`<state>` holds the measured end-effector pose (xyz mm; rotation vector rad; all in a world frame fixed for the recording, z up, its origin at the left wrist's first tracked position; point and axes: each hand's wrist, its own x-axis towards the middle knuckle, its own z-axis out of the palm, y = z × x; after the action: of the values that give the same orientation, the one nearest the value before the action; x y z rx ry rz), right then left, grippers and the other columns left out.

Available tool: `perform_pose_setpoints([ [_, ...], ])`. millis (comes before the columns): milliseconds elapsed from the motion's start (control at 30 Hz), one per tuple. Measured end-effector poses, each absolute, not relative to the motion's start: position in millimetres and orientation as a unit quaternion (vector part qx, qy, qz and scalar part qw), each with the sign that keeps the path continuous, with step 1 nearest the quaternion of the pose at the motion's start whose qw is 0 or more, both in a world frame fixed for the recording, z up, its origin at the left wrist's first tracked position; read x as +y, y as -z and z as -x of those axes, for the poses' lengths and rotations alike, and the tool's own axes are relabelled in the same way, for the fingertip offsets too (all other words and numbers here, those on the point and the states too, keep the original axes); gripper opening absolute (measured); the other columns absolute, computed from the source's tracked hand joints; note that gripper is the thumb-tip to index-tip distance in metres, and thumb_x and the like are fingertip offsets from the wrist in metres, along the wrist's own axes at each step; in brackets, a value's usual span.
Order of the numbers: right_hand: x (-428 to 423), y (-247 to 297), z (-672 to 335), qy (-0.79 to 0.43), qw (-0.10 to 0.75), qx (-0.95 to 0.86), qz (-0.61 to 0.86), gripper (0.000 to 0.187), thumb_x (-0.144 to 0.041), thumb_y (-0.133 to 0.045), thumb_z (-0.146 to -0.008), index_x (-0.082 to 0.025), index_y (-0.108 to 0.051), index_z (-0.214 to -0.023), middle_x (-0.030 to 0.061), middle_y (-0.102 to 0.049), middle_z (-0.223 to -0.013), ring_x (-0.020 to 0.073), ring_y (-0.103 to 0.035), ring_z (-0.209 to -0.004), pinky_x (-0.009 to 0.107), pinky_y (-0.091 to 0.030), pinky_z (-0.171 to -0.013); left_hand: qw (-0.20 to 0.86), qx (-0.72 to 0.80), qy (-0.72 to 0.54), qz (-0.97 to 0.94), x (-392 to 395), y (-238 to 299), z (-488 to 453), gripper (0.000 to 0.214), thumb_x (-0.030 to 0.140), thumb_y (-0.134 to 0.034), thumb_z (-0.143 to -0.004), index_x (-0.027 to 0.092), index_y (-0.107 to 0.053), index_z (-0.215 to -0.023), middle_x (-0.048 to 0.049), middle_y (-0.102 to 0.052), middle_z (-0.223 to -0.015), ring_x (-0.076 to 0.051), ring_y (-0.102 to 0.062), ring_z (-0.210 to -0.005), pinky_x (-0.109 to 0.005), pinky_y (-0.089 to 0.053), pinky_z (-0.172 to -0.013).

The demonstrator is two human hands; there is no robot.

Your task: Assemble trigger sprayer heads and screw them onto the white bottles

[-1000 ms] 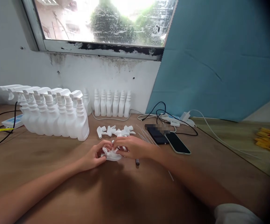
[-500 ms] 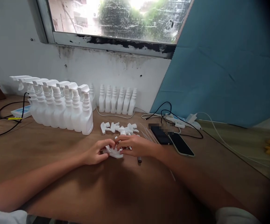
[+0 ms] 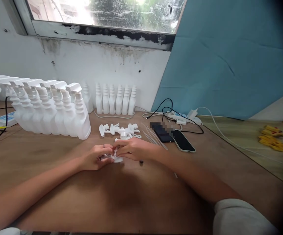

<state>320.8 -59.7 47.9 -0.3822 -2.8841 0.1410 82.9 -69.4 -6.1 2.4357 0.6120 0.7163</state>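
Low over the wooden table, my left hand [image 3: 96, 158] is closed on a white spray trigger head [image 3: 117, 159]. From the other side my right hand [image 3: 134, 148] pinches the same piece, its fingers covering most of it. Just beyond my hands lies a loose pile of white spray trigger heads [image 3: 114, 128], with small white rings [image 3: 139, 136] at its right side. A small dark cylinder [image 3: 141, 161] rests on the table below my right wrist. Thin clear tubes [image 3: 153, 136] lie to the right of the pile.
White spray bottles [image 3: 80, 120] with heads fitted stand in a row at left. Several headless bottles [image 3: 119, 101] line the wall. A phone [image 3: 184, 141], a dark slab [image 3: 161, 132], cables and a power strip [image 3: 196, 119] occupy the right. A yellow object [image 3: 275, 140] lies beyond the table edge.
The view has shifted, so the bottles and pile sit further left and slightly higher in the picture. Both hands keep their hold on the trigger head, which now looks more covered by fingers.
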Motion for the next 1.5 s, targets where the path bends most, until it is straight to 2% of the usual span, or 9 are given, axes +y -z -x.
perform_pose_setpoints([
  [167, -61, -41, -320, -0.023, 0.112, -0.983, 0.142, 0.030, -0.006, -0.045, -0.088, -0.019, -0.069, -0.099, 0.0046, -0.059, -0.114, 0.0089, -0.058, -0.077, 0.021, -0.043, -0.068, 0.236, 0.228, -0.274, -0.904, -71, 6, -83, 0.011, 0.024, -0.054, -0.088, 0.018, -0.059, -0.095, -0.0066, -0.062, -0.097, -0.012, -0.057, -0.079, -0.021, -0.044, -0.070],
  [333, -60, -67, -327, -0.137, 0.101, -0.977, 0.126, 0.023, -0.018, -0.048, -0.093, -0.019, -0.068, -0.105, 0.0057, -0.061, -0.115, 0.0107, -0.060, -0.094, 0.020, -0.044, -0.080, 0.172, 0.215, -0.295, -0.915, -72, 10, -84, 0.017, 0.022, -0.056, -0.084, 0.019, -0.058, -0.101, -0.0068, -0.066, -0.099, -0.011, -0.060, -0.072, -0.019, -0.046, -0.063],
  [467, -51, -100, -353, -0.197, 0.089, -0.939, 0.265, 0.025, -0.028, -0.051, -0.093, -0.019, -0.066, -0.110, 0.0041, -0.065, -0.107, 0.0101, -0.060, -0.085, 0.019, -0.045, -0.073, 0.107, 0.224, -0.326, -0.912, -71, 14, -85, 0.022, 0.021, -0.058, -0.080, 0.020, -0.059, -0.102, -0.0080, -0.070, -0.101, -0.008, -0.060, -0.061, -0.016, -0.046, -0.054],
  [600, -33, -109, -391, -0.201, -0.088, -0.812, 0.541, 0.024, -0.034, -0.057, -0.086, -0.015, -0.068, -0.097, 0.0062, -0.068, -0.092, 0.0152, -0.062, -0.082, 0.024, -0.045, -0.072, 0.084, 0.213, -0.370, -0.901, -72, 15, -89, 0.019, 0.018, -0.060, -0.073, 0.020, -0.060, -0.092, -0.0065, -0.072, -0.090, -0.009, -0.059, -0.058, -0.015, -0.044, -0.047],
  [800, -3, -76, -411, -0.286, -0.309, -0.638, 0.645, 0.029, -0.030, -0.072, -0.073, -0.004, -0.062, -0.064, 0.0069, -0.061, -0.057, 0.0179, -0.062, -0.056, 0.029, -0.050, -0.058, 0.082, 0.231, -0.372, -0.895, -72, 19, -90, 0.016, 0.019, -0.060, -0.070, 0.020, -0.061, -0.086, -0.0072, -0.071, -0.089, -0.010, -0.060, -0.061, -0.014, -0.044, -0.045],
  [967, 3, -62, -403, -0.300, -0.350, -0.591, 0.663, 0.020, -0.028, -0.060, -0.089, -0.008, -0.062, -0.088, 0.0027, -0.064, -0.079, 0.0104, -0.062, -0.069, 0.026, -0.053, -0.066, 0.080, 0.219, -0.350, -0.907, -71, 21, -88, 0.015, 0.019, -0.061, -0.073, 0.019, -0.058, -0.088, -0.0077, -0.070, -0.093, -0.011, -0.063, -0.067, -0.016, -0.048, -0.055],
  [1200, -15, -105, -418, -0.303, -0.202, -0.681, 0.636, 0.022, -0.027, -0.054, -0.091, -0.006, -0.056, -0.086, 0.0097, -0.066, -0.077, 0.0130, -0.064, -0.059, 0.021, -0.049, -0.052, 0.175, 0.323, -0.313, -0.876, -81, 14, -91, 0.036, 0.025, -0.062, -0.077, 0.023, -0.045, -0.109, -0.0014, -0.069, -0.093, -0.011, -0.063, -0.070, -0.015, -0.046, -0.051],
  [1400, -50, -138, -395, -0.405, 0.299, -0.784, 0.364, 0.028, -0.043, -0.050, -0.092, -0.016, -0.046, -0.089, 0.0071, -0.068, -0.087, 0.0163, -0.069, -0.071, 0.028, -0.058, -0.063, 0.219, 0.328, -0.294, -0.871, -84, 14, -94, 0.041, 0.029, -0.061, -0.078, 0.024, -0.039, -0.113, -0.0017, -0.068, -0.096, -0.011, -0.063, -0.074, -0.015, -0.042, -0.048],
  [1500, -66, -131, -366, -0.446, 0.387, -0.758, 0.276, 0.025, -0.042, -0.050, -0.092, -0.018, -0.046, -0.091, 0.0055, -0.067, -0.088, 0.0159, -0.069, -0.071, 0.029, -0.059, -0.063, 0.226, 0.328, -0.288, -0.871, -85, 14, -94, 0.040, 0.029, -0.061, -0.079, 0.024, -0.038, -0.112, -0.0017, -0.068, -0.095, -0.011, -0.062, -0.072, -0.015, -0.042, -0.048],
])
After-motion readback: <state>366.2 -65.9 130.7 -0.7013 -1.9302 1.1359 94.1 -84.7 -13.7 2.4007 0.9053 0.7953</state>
